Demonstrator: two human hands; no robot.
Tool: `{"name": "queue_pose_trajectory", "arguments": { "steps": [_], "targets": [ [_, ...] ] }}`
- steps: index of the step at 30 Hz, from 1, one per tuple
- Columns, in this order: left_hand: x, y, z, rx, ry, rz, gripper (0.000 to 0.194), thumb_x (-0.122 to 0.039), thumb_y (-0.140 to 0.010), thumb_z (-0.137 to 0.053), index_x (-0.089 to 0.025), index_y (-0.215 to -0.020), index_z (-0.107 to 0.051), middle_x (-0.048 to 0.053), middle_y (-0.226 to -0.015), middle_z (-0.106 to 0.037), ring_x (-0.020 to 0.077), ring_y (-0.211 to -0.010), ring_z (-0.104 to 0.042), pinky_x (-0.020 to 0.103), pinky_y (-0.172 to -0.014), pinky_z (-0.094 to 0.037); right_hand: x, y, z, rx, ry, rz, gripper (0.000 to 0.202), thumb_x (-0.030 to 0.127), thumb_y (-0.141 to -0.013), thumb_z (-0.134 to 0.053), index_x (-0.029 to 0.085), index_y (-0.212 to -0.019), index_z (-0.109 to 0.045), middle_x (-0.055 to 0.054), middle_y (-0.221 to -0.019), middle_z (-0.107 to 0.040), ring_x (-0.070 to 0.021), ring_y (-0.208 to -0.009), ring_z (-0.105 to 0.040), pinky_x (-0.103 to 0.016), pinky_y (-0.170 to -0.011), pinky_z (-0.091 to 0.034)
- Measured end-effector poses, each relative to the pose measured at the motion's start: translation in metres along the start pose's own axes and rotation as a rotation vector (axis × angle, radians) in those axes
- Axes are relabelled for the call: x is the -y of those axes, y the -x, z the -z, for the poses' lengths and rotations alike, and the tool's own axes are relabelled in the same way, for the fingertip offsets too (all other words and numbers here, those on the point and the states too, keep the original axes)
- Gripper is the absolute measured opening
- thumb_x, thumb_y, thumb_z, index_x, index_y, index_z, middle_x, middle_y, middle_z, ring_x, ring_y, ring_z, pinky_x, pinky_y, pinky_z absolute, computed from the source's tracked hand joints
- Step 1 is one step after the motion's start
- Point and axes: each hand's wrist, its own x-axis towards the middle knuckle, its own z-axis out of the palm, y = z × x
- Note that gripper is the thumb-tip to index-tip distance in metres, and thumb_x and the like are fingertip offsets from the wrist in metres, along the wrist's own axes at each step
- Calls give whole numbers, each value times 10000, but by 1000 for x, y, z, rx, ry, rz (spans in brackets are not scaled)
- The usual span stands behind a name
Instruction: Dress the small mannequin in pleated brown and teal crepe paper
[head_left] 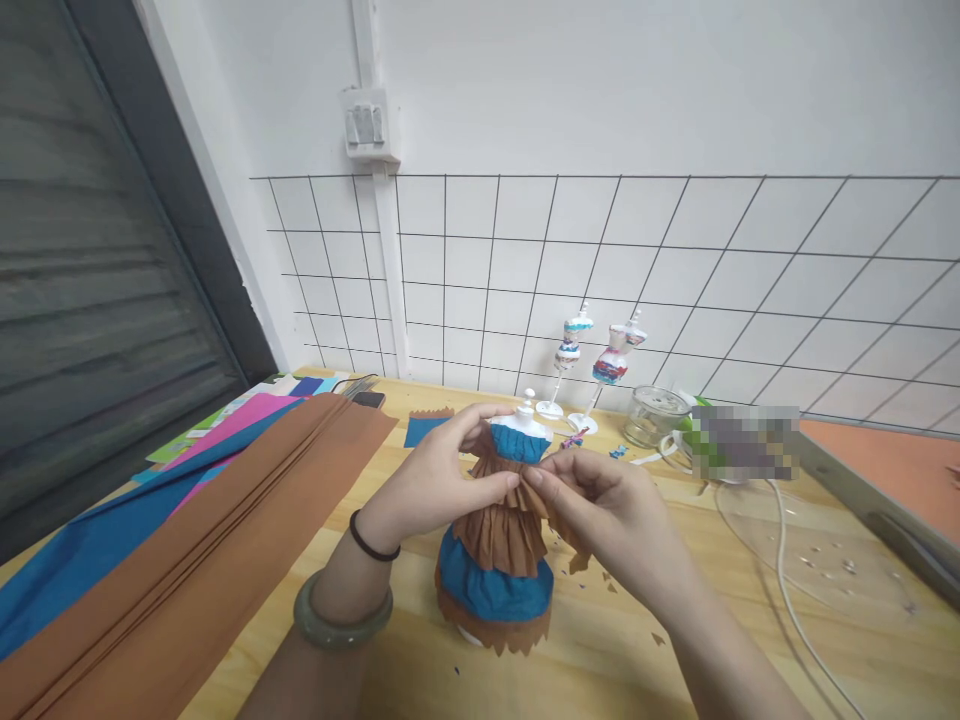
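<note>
A small white dress form [529, 408] stands upright on the wooden table, wearing a blue top [517, 441] and a tiered skirt of gathered brown paper [499, 538] and blue paper [495, 588]. My left hand [442, 475] curls around the form's left side, its thumb pressing the brown ruffle at the waist. Thumb and fingers of my right hand [607, 500] pinch the same ruffle at the waist's right side, close to my left thumb. A loose brown end hangs below my right hand.
Brown sheets [247, 540] and blue sheets [97, 545] lie at the left. Behind stand two smaller dress forms [568, 355] and a glass jar [655, 415]. A white cable [781, 560] crosses the right side, near a metal edge [885, 510]. Paper scraps dot the table.
</note>
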Motion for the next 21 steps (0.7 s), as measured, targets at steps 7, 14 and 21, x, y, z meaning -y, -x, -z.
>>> {"name": "queue_pose_trajectory", "arguments": {
  "steps": [7, 14, 21],
  "targets": [
    [4, -1, 2, 10, -3, 0, 492, -255, -775, -656, -243, -1222, -452, 50, -1179, -596, 195, -1090, -559, 344, -968, -422, 0, 0, -1, 1, -31, 30, 350, 489, -820, -559, 169, -681, -583, 28, -537, -479, -96, -476, -426, -208, -416, -336],
    [-3, -1, 1, 34, 38, 17, 473, -330, -779, -661, -223, -1191, -455, 60, -1139, -593, 198, -1078, -554, 343, -956, -424, 0, 1, -1, 1, -1, 34, 352, 498, -827, -541, 175, -690, -571, 31, -528, -464, -98, -465, -403, -215, -407, -315],
    [-1, -4, -5, -37, 85, -13, 353, -323, -788, -649, -215, -1083, -487, 35, -1048, -591, 175, -995, -575, 306, -879, -452, -5, -1, -1, -17, 75, 86, 328, 469, -845, -536, 184, -682, -518, 34, -568, -452, -100, -515, -404, -224, -450, -332]
  ]
}}
